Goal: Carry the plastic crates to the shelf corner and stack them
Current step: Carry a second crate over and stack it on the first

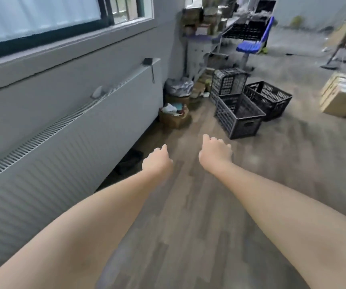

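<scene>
on the wood floor [188,226] by the shelf corner: three black plastic crates [238,116], two upright and empty, touching; third tipped on its side behind. no legible writing. cardboard box [174,117] of scraps near the radiator [63,132]. left hand [157,162] and right hand [215,152] loosely curled, holding nothing, well short of the crates.

Both bare forearms stretched forward toward twelve o'clock, wrists bent slightly down. Left hand [157,162] loosely curled, empty, backs up. Right hand [215,152] slightly ahead, fingers [220,141] half-curled, holding nothing.
</scene>
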